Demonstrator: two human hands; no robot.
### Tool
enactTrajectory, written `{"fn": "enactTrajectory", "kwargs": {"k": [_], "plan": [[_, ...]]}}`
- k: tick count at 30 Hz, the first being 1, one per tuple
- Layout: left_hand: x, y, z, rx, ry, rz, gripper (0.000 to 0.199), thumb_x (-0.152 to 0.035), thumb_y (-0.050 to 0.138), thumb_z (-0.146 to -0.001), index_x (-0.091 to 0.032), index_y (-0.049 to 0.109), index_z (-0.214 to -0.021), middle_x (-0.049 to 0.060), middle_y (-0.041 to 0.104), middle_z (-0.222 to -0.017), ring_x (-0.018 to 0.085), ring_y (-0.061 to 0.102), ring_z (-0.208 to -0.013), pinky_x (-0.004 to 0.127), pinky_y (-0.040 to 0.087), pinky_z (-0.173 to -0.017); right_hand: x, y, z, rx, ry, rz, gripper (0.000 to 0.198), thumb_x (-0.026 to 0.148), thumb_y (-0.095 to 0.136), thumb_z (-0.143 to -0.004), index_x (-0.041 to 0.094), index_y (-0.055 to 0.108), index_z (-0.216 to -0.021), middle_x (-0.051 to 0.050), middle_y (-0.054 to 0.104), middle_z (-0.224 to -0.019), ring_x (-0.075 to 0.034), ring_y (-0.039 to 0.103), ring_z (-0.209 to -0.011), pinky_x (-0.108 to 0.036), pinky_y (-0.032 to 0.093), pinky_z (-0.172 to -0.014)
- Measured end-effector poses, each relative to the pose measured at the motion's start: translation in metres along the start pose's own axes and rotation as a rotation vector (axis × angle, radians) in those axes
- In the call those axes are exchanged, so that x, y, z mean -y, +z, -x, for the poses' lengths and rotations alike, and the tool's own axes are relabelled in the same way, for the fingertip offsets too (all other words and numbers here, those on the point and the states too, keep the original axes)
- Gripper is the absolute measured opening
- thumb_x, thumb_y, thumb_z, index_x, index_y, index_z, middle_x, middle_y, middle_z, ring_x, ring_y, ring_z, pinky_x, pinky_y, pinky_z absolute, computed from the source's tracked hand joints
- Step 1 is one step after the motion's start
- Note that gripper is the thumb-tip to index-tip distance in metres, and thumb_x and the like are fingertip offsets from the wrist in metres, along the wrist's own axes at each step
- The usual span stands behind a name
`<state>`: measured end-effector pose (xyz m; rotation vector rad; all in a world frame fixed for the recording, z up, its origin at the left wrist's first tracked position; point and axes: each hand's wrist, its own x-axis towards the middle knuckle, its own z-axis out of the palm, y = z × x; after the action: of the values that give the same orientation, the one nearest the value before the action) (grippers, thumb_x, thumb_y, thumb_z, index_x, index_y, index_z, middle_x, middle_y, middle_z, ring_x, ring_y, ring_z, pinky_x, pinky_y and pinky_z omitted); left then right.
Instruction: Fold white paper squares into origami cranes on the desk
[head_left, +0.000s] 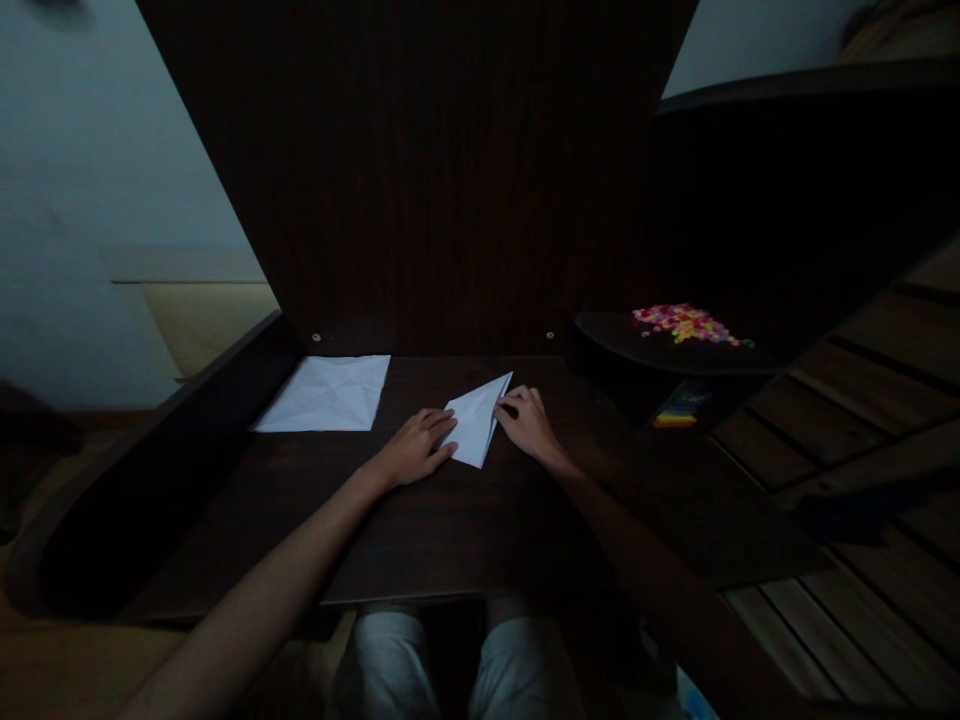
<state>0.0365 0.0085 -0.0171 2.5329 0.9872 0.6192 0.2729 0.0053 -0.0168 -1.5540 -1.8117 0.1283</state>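
Note:
A folded white paper [471, 422] lies on the dark wooden desk in front of me, narrowing to a point at its upper right. Its right side shows loose layers slightly apart. My left hand [418, 446] rests on its left edge, fingers stretched out and thumb spread away from them. At the right edge, my right hand [527, 424] pinches a layer between thumb and curled fingers. Farther left on the desk lies a flat, creased white sheet or stack of sheets [326, 393].
A dark upright panel [450, 200] closes the desk's back, and a low side board [172, 470] its left. On a rounded shelf [600, 335] at the right sits a pile of small colourful pieces [686, 323]. Below it is a yellow-and-blue item [675, 408].

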Motion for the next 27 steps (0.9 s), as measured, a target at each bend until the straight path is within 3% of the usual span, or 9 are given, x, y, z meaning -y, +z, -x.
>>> {"fn": "enactTrajectory", "kwargs": {"k": [3,9,12,17,27], "plan": [[0.002,0.002,0.0,-0.032,-0.028,0.024,0.047,-0.045,0.054,-0.085,-0.016,0.059,-0.121,0.014,0.05,-0.138,0.032,0.037,-0.132,0.049,0.025,-0.111,0.003,-0.003,0.0,0.002,0.025,0.03,0.021,0.025,0.054,-0.084,0.02,0.074,-0.083,-0.007,0.059,-0.085,-0.023,0.052,-0.09,-0.037,0.042,-0.088],[0.0,0.002,0.0,-0.074,-0.064,-0.043,0.047,-0.047,0.059,-0.081,-0.017,0.058,-0.118,0.013,0.054,-0.133,0.032,0.041,-0.128,0.049,0.033,-0.107,0.01,-0.007,0.001,0.146,-0.013,-0.294,0.02,0.028,0.054,-0.085,0.017,0.071,-0.087,-0.003,0.065,-0.084,-0.015,0.059,-0.074,-0.026,0.045,-0.069],[0.001,0.002,0.0,-0.062,-0.039,-0.13,0.044,-0.045,0.053,-0.086,-0.016,0.058,-0.118,0.012,0.054,-0.133,0.03,0.042,-0.127,0.048,0.035,-0.106,0.014,-0.005,0.003,0.188,-0.037,-0.287,0.019,0.032,0.062,-0.08,0.015,0.069,-0.086,-0.003,0.063,-0.079,-0.014,0.056,-0.065,-0.025,0.043,-0.062],[0.008,0.001,-0.001,-0.039,0.002,-0.194,0.035,-0.035,0.044,-0.092,-0.018,0.06,-0.118,0.009,0.057,-0.131,0.027,0.044,-0.126,0.046,0.036,-0.106,0.017,-0.004,0.006,0.237,-0.162,-0.146,0.015,0.03,0.067,-0.077,0.017,0.063,-0.069,-0.002,0.06,-0.07,-0.018,0.054,-0.072,-0.027,0.042,-0.066],[0.003,0.0,-0.002,-0.072,-0.018,-0.196,0.036,-0.039,0.052,-0.088,-0.018,0.061,-0.116,0.01,0.059,-0.128,0.027,0.046,-0.123,0.047,0.037,-0.105,0.015,0.006,0.008,0.234,-0.238,-0.103,0.015,0.03,0.07,-0.076,0.018,0.063,-0.071,-0.006,0.064,-0.084,-0.021,0.052,-0.085,-0.033,0.043,-0.077]]}}
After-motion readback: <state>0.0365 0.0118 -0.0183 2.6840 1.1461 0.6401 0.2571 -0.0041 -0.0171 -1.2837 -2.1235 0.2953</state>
